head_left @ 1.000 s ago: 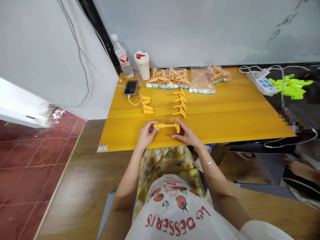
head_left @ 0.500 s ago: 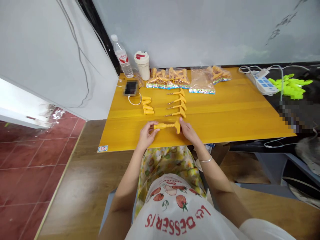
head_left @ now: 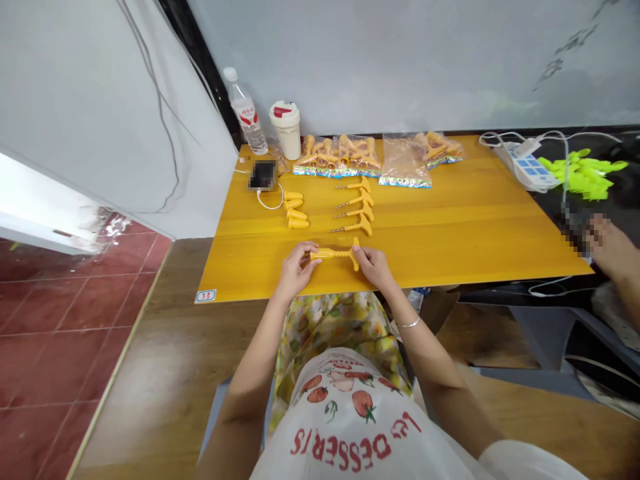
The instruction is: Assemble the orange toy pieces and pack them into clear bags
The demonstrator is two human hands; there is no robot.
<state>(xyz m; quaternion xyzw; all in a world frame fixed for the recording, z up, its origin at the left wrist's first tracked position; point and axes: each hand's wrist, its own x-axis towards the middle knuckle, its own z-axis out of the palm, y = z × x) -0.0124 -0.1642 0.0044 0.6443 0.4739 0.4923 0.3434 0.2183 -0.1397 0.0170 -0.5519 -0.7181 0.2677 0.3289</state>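
Near the table's front edge I hold a yellow corkscrew (head_left: pixel 341 253) level between both hands. Its wide end, a sleeve over the metal screw, is pinched by the fingers of my left hand (head_left: pixel 297 268). The fingers of my right hand (head_left: pixel 373 264) are closed on its T-shaped handle. Beyond it lie several loose corkscrews (head_left: pixel 361 225) in a column, their spiral metal tips pointing left. Further left, several yellow sleeves (head_left: pixel 299 224) lie in a similar column.
Clear bags of yellow parts (head_left: pixel 324 157) line the back. A water bottle (head_left: pixel 249 120), a lidded cup (head_left: pixel 287 130) and a cabled device (head_left: pixel 263 175) stand at back left. On the right are a power strip (head_left: pixel 530 167), bright green pieces (head_left: pixel 583 173) and another person's hand (head_left: pixel 613 247).
The corkscrew's handle has turned a little, and my right thumb and fingers have shifted on it. Another person's hand has come into view at the right edge.
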